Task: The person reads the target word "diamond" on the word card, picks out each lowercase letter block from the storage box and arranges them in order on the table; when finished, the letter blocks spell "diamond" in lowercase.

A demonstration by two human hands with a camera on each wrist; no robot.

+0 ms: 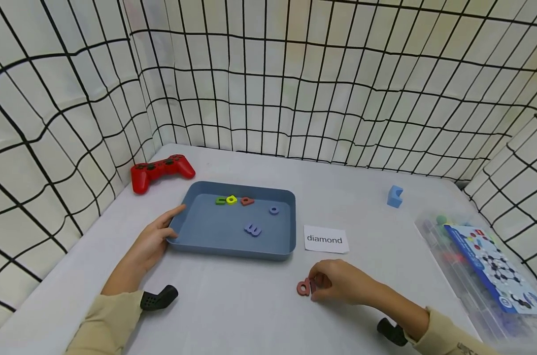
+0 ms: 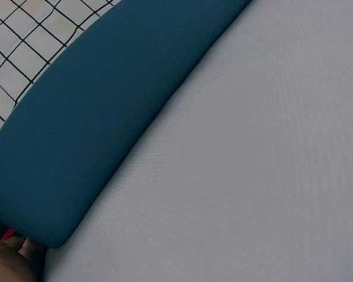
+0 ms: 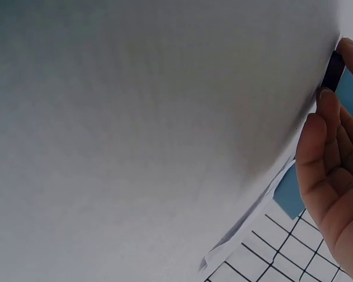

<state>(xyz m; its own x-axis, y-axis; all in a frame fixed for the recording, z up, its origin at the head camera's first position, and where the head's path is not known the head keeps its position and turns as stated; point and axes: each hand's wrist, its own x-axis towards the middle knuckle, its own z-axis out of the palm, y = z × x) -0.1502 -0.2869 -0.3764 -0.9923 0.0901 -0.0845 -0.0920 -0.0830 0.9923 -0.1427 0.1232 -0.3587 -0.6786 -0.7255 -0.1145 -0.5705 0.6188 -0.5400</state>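
My right hand (image 1: 341,282) pinches a narrow reddish-brown letter i (image 1: 313,285) between thumb and fingertips, low at the table surface. Close beside it on the left lies a reddish-brown letter d (image 1: 302,287). In the right wrist view, the pinched letter (image 3: 333,71) appears as a dark strip. My left hand (image 1: 151,242) touches the left side of a blue-grey tray (image 1: 233,252), index finger extended at the rim and thumb by the near corner. Inside the tray lie a green letter (image 1: 220,201), a yellow letter (image 1: 231,199), a reddish letter (image 1: 247,201), a purple o (image 1: 274,210) and a purple m (image 1: 252,230).
A white card (image 1: 325,239) printed "diamond" lies right of the tray. Behind the tray's left side is a red game controller (image 1: 162,171). A small blue block (image 1: 394,196) stands far right, and a clear plastic box (image 1: 456,281) with a blue-and-white booklet (image 1: 499,266) is nearer.
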